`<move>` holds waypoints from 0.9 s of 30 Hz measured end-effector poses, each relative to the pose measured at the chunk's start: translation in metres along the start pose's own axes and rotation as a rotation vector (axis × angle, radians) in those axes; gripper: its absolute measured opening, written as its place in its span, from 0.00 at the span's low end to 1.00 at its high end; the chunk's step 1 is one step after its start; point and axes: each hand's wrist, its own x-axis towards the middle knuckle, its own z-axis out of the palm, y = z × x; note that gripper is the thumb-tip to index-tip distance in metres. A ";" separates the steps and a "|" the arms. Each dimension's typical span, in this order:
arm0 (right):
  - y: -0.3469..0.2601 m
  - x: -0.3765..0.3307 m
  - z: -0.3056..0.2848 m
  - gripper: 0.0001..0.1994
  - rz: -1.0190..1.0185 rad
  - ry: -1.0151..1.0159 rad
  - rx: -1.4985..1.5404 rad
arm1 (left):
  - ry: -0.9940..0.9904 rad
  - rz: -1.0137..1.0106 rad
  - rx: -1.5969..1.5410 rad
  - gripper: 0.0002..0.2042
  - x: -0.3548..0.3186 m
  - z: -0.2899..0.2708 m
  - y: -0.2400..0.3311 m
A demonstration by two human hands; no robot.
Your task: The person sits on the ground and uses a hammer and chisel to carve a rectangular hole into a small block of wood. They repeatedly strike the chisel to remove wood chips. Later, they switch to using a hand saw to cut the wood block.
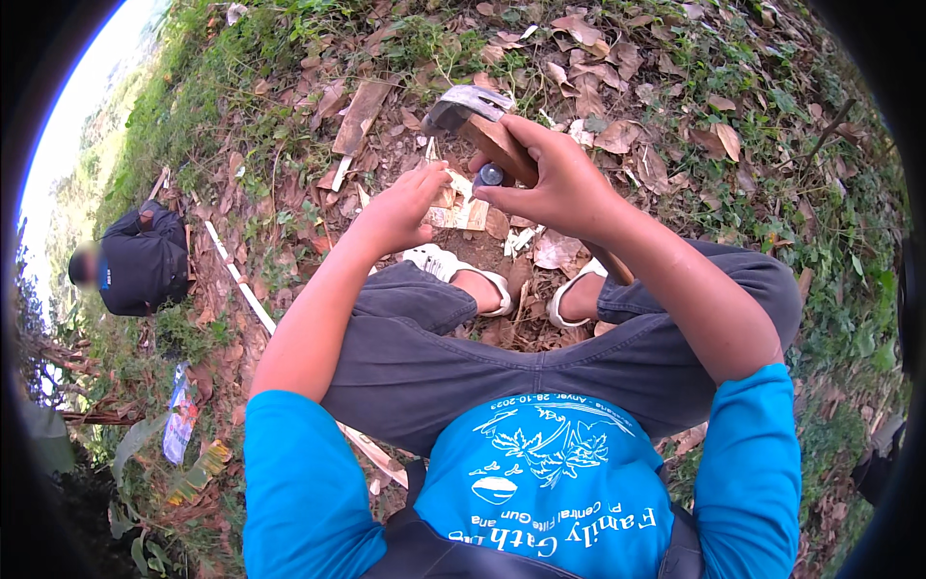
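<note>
My right hand (555,179) grips a claw hammer by its brown wooden handle (503,150). The hammer's worn metal head (470,108) points up and away from me, and the handle's lower end shows below my wrist. Against my right thumb and fingers is a dark, round-ended cylinder (491,176); the rest of it is hidden. Just left of it, my left hand (400,205) hovers with fingers stretched and thumb apart, nothing visible in it. Beneath both hands, pale split wood pieces (461,212) lie on the ground between my feet.
A weathered board (363,116) lies ahead to the left. Dry leaves (622,135) and green plants cover the sloping ground. A long pale strip (239,280) runs along my left side. Farther left sits a person in dark clothing (145,261), near a plastic bag (180,420).
</note>
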 end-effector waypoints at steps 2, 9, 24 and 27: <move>0.004 0.003 0.003 0.23 -0.038 0.031 0.023 | 0.006 -0.010 -0.021 0.35 0.001 0.001 0.000; 0.010 0.009 0.010 0.21 -0.095 -0.039 -0.058 | 0.048 0.006 -0.020 0.34 0.000 0.003 0.002; 0.011 0.016 0.010 0.21 -0.047 -0.056 -0.138 | 0.158 0.051 -0.453 0.15 0.020 -0.016 0.037; 0.017 0.017 0.013 0.21 -0.085 -0.033 -0.117 | 0.051 -0.034 -0.453 0.17 0.017 -0.020 0.037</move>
